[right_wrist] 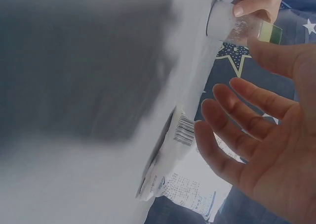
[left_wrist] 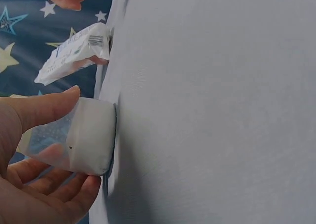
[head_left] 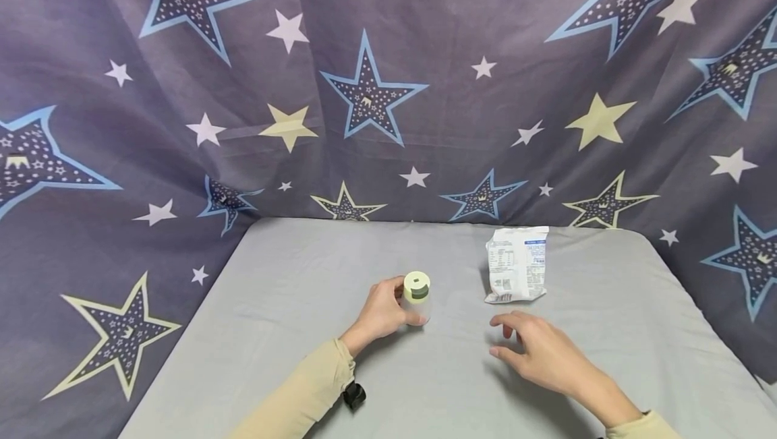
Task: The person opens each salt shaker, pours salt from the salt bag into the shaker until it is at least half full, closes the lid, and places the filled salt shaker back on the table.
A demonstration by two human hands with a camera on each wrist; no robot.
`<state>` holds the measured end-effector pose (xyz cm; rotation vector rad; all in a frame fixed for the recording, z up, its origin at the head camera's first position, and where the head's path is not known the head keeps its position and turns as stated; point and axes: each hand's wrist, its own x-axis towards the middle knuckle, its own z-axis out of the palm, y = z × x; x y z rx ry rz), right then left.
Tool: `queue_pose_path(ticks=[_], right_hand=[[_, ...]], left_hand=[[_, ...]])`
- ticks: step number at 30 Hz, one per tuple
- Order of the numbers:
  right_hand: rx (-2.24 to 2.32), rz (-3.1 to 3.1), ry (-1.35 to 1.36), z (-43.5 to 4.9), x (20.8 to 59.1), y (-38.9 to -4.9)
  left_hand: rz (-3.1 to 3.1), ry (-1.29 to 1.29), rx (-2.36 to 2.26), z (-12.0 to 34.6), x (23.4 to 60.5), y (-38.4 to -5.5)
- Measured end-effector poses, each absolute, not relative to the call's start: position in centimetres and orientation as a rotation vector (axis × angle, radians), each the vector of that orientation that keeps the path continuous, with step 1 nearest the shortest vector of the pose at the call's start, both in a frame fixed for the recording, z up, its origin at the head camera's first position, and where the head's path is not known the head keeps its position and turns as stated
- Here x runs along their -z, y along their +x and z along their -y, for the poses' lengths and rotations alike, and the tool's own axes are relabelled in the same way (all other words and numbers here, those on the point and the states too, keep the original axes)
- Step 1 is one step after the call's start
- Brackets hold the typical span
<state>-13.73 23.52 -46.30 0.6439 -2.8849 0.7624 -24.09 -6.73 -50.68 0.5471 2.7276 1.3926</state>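
My left hand (head_left: 382,307) grips a clear seasoning jar (head_left: 417,309) by its side, thumb in front and fingers behind. The jar stands upright on the grey surface, with a pale yellow lid carrying a dark green flap. White contents fill its lower part (left_wrist: 94,135) in the left wrist view. My right hand (head_left: 543,351) hovers just in front of a white printed packet (head_left: 517,265), fingers loosely bent and apart from it. In the right wrist view nothing lies between thumb and fingers. A barcode (right_wrist: 184,130) shows on the packet's near bottom edge.
A grey cloth-covered surface (head_left: 303,264) lies under both things. Behind it and at both sides hangs a dark curtain (head_left: 437,129) with star patterns. A small black object (head_left: 354,396) sits at the left sleeve's cuff.
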Motion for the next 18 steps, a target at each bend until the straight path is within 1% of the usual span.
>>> queue_pose_path(ticks=[8,12,15,18], right_hand=[[-0.773,2.904,0.611,-23.4,46.5,-13.7],[-0.793,2.903,0.585,-23.3,46.3,-13.8],[-0.791,2.885,0.579,-23.4,46.0,-14.0],[-0.774,2.854,0.56,-23.6,45.3,-14.4]], left_hand=[[-2.709,0.556,-1.397,7.0,50.8,-24.0],[-2.708,0.616,-1.363,7.3,50.6,-24.0],[-2.721,0.68,-1.286,8.0,50.1,-24.1],[-2.719,0.704,-1.182,9.4,48.7,-24.3]])
